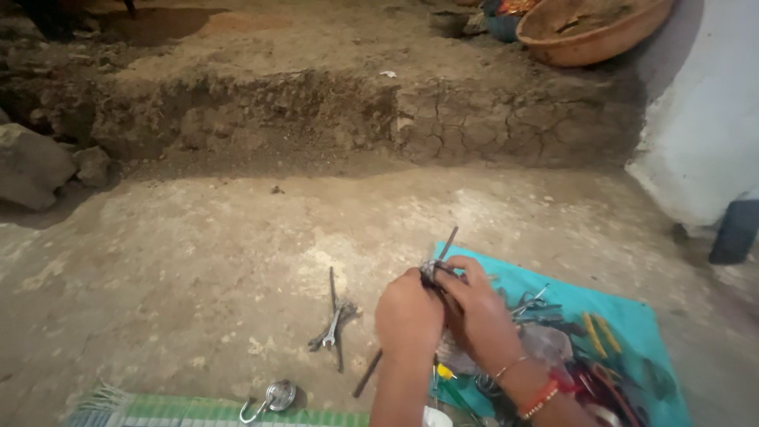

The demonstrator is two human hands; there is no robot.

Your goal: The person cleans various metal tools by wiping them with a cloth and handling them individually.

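Note:
Both my hands meet over the left edge of a teal cloth (624,316). My left hand (407,316) and my right hand (474,312) grip together a small grey metal part (432,271) with a thin dark rod (448,242) sticking up from it. A second dark rod (368,373) slants down below my left hand; whether it is one piece with the upper rod is hidden. My right wrist wears bangles.
A wrench and dark pliers (335,324) lie on the dirt floor to the left. A metal padlock (277,395) rests on a green striped mat (198,413). Several tools are heaped on the teal cloth. A mud step (356,119), rocks (32,166) and a clay bowl (589,32) stand behind.

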